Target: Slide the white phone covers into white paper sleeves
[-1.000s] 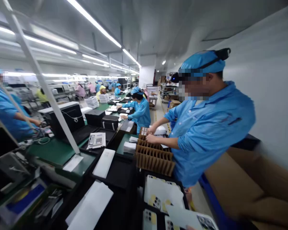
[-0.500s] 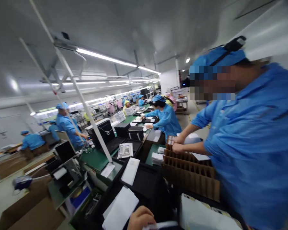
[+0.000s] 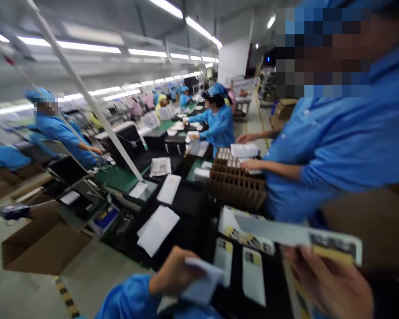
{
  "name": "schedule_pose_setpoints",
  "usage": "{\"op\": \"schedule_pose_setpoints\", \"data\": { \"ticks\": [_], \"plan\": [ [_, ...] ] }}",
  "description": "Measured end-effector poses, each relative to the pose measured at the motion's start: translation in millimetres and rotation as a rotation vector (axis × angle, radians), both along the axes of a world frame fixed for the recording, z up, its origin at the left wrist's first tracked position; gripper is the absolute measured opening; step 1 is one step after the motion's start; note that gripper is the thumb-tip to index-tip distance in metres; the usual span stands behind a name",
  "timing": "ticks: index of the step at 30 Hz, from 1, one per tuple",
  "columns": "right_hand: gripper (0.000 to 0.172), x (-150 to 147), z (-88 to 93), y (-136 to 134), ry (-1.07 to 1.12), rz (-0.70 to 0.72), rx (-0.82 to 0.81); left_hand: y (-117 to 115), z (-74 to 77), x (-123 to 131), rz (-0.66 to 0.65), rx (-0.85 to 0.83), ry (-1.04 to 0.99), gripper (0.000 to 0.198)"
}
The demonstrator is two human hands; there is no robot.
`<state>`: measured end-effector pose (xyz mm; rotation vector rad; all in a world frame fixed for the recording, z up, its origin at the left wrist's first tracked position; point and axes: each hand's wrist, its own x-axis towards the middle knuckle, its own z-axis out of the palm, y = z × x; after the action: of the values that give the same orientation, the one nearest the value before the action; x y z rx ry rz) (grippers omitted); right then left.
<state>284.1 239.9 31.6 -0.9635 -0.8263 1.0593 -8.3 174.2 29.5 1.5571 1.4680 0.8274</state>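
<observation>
My left hand [image 3: 174,271], in a blue sleeve at the bottom centre, is closed around a flat white sheet [image 3: 202,283] that is blurred. At the lower right, my right hand [image 3: 335,283] grips a long, pale phone back panel [image 3: 286,231] by its end, near a black and yellow patch. Below and left of that panel, two similar phone back panels [image 3: 253,277] lie apart on a black surface [image 3: 232,290]. Several more, overlapping, form a pile [image 3: 229,223] behind them. Left of these, white sheets [image 3: 158,230] rest in a black tray [image 3: 193,226].
A co-worker in blue [image 3: 319,155] stands close on the right, hands over a brown divided carton [image 3: 237,186] with white pieces in it. A slanted white pole [image 3: 89,99] rises at the left. An open cardboard box [image 3: 46,248] sits on the floor.
The view has tilted down and come closer to the bench. My right hand has come into view with a phone back panel. The co-worker's hands have lifted a white stack above the carton.
</observation>
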Motion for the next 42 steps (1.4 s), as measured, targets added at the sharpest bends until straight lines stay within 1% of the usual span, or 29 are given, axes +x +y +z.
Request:
{"op": "schedule_pose_setpoints", "data": {
  "ticks": [2,5,7,9,11,15,17,19,22,24,26,29,31,33,35,37,39,40,42],
  "plan": [
    [0.025,-2.5,17.2,-5.3,0.111,0.019,0.014,5.3,-1.1,9.6,0.055,-0.02,-0.016,0.02],
    [0.02,-17.0,44.5,-9.7,0.136,0.074,0.056,13.7,6.0,12.7,0.146,0.01,0.034,0.013],
    [0.019,-27.9,55.4,-13.3,0.145,0.137,0.06,14.9,12.4,12.8,0.146,0.033,0.057,0.011],
    [0.017,-36.7,58.9,-16.4,0.151,0.194,0.051,13.6,17.0,13.7,0.115,0.057,0.063,0.011],
    [0.018,-43.4,57.7,-17.2,0.131,0.241,0.05,12.1,19.3,15.0,0.105,0.082,0.089,0.012],
    [0.021,-50.6,48.4,-12.0,0.054,0.34,0.074,12.3,19.3,16.8,0.16,0.114,0.101,0.014],
    [0.02,-49.4,40.8,-8.1,0.005,0.403,0.079,12.8,18.6,17.1,0.168,0.105,0.077,0.017],
    [0.016,-44.5,33.1,-3.7,-0.073,0.45,0.073,13.0,17.6,17.0,0.15,0.074,0.051,0.019],
    [0.014,-35.6,28.7,4.9,-0.228,0.483,0.066,13.2,15.1,15.7,0.126,0.027,0.03,0.021],
    [0.014,-33.0,33.5,12.0,-0.35,0.522,0.073,13.5,12.8,13.7,0.138,0.004,0.038,0.019],
    [0.016,-34.3,43.3,19.6,-0.479,0.585,0.097,13.5,10.8,10.8,0.129,-0.009,0.023,0.019],
    [0.02,-39.3,60.2,30.2,-0.639,0.673,0.153,10.9,10.1,6.3,0.035,-0.049,-0.074,0.023],
    [0.022,-41.7,67.4,35.7,-0.692,0.709,0.177,6.7,11.5,4.5,-0.026,-0.089,-0.129,0.027],
    [0.025,-43.7,67.5,39.8,-0.697,0.754,0.154,1.3,12.9,4.5,-0.032,-0.115,-0.17,0.032],
    [0.033,-48.5,58.9,43.2,-0.672,0.803,0.075,-3.0,11.8,5.7,0.002,-0.122,-0.223,0.034],
    [0.052,-58.6,44.3,45.8,-0.624,0.824,-0.011,-4.0,7.1,6.4,0.028,-0.118,-0.297,0.035],
    [0.072,-72.9,29.8,45.8,-0.55,0.808,-0.057,-1.7,0.3,5.7,0.055,-0.106,-0.356,0.037],
    [0.076,-80.3,24.3,44.4,-0.52,0.811,-0.068,0.3,-3.1,5.1,0.079,-0.1,-0.376,0.04],
    [0.073,-93.2,17.8,39.7,-0.486,0.839,-0.077,4.4,-8.8,4.0,0.148,-0.096,-0.417,0.047]
  ]
}}
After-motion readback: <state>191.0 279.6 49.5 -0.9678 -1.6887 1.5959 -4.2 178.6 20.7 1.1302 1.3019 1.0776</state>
